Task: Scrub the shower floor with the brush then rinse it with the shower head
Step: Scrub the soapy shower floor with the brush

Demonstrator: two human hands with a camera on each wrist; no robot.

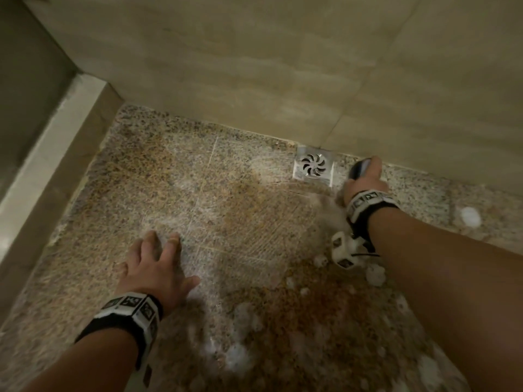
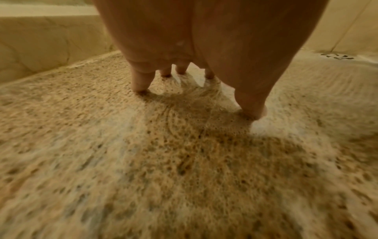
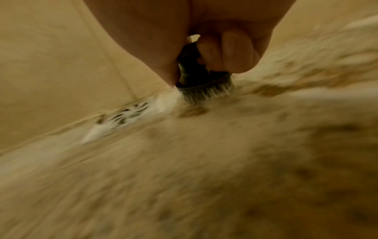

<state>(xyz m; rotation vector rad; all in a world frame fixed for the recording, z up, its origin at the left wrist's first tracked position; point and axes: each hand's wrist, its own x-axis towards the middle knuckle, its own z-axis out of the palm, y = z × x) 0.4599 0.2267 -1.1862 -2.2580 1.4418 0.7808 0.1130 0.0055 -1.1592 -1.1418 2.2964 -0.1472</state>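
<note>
The speckled granite shower floor [image 1: 226, 210] is wet and streaked with white foam. My right hand [image 1: 365, 182] grips a dark round scrub brush [image 1: 358, 168] just right of the metal drain [image 1: 314, 165], close to the wall. In the right wrist view the brush [image 3: 202, 85] stands bristles down on the floor, fingers [image 3: 231, 53] curled round its knob. My left hand [image 1: 158, 264] is spread flat, braced on the foamy floor at the left. Its fingertips [image 2: 141, 84] press the wet stone in the left wrist view. No shower head is in view.
Beige tiled wall [image 1: 283, 66] borders the floor at the back. A raised stone kerb [image 1: 48, 165] runs along the left. Clumps of foam [image 1: 373, 274] lie under my right forearm, and a white blob [image 1: 469, 216] sits at the far right.
</note>
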